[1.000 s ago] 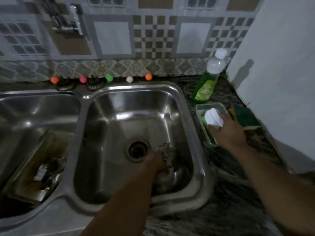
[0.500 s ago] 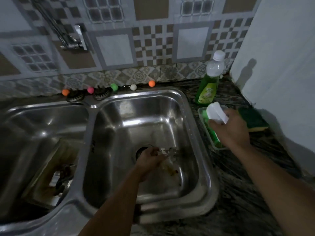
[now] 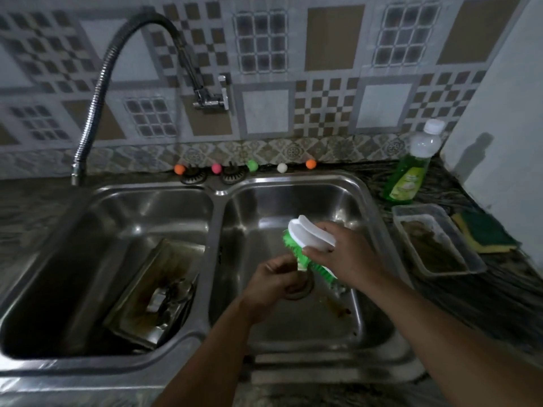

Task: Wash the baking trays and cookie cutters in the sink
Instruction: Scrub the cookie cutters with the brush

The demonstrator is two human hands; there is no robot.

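Over the right basin [image 3: 361, 289] of a steel double sink, my right hand [image 3: 346, 257] grips a scrubbing brush [image 3: 308, 239] with a white handle and green bristles. My left hand [image 3: 273, 283] is curled round a small metal piece, likely a cookie cutter [image 3: 301, 264], held up against the bristles; most of it is hidden by my fingers. A dirty baking tray [image 3: 152, 292] leans in the left basin [image 3: 73, 274] with metal cutters [image 3: 169, 295] lying in it.
A flexible tap [image 3: 100, 83] arcs over the left basin. On the right counter stand a green dish-soap bottle [image 3: 411, 171], a clear plastic tub [image 3: 437, 242] and a green-yellow sponge [image 3: 484, 233]. Coloured balls [image 3: 252, 165] line the sink's back edge. A white wall [image 3: 505, 127] closes the right.
My right hand lifted the brush from the plastic tub and carried it left over the right basin. My left hand rose from the drain with the small metal piece to meet the bristles.
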